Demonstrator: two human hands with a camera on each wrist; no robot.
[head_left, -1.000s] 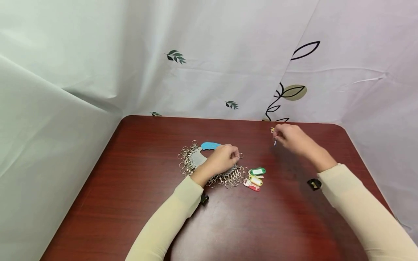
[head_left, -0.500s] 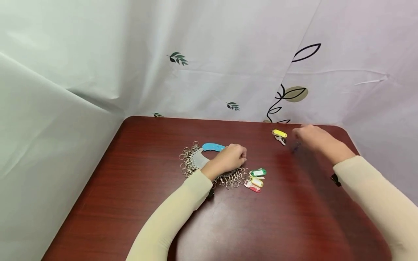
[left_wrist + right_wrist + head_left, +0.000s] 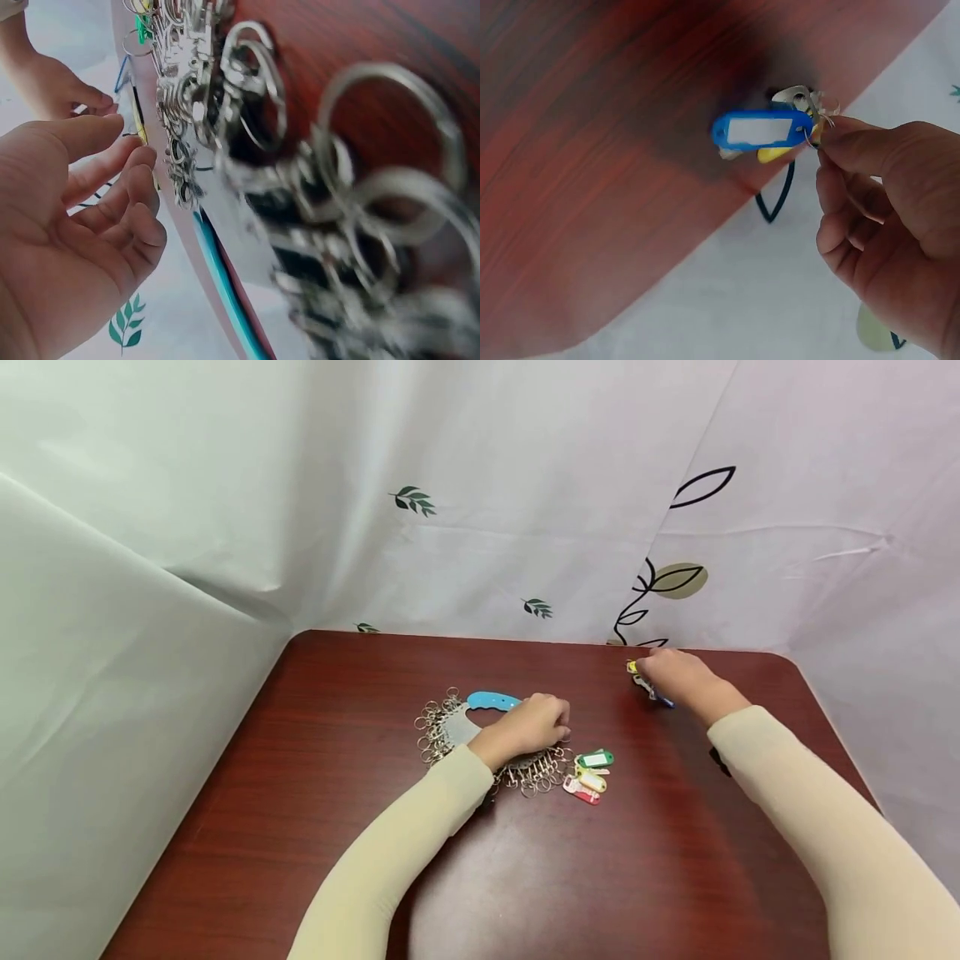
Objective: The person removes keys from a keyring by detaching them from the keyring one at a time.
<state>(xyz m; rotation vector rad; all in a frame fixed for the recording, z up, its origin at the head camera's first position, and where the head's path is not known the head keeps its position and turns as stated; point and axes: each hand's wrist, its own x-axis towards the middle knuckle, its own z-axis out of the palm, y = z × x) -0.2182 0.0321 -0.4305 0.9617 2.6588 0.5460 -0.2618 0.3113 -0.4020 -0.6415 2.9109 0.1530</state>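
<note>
My left hand [image 3: 538, 723] is over a metal key holder plate [image 3: 455, 727] with a blue handle [image 3: 491, 700] and several clips with rings around its edge. In the left wrist view its fingers [image 3: 142, 187] are loosely curled, with nothing between them, beside the clips and rings [image 3: 255, 82]. Near the back right of the table, my right hand [image 3: 681, 678] pinches the ring of a blue key tag [image 3: 757, 130] with a white label between thumb and forefinger. A key [image 3: 791, 95] and a yellow key tag [image 3: 775, 154] show behind the blue tag, partly hidden.
Just right of the holder, on the red-brown table [image 3: 262, 827], lie keys with a green tag [image 3: 596, 760], a yellow tag [image 3: 591, 779] and a red tag [image 3: 583, 792]. White cloth [image 3: 465, 560] with leaf prints hangs behind the table.
My right hand swung right with the blue tag, uncovering the yellow-tagged key, then came back left over it. My left hand shifted slightly right above the holder.
</note>
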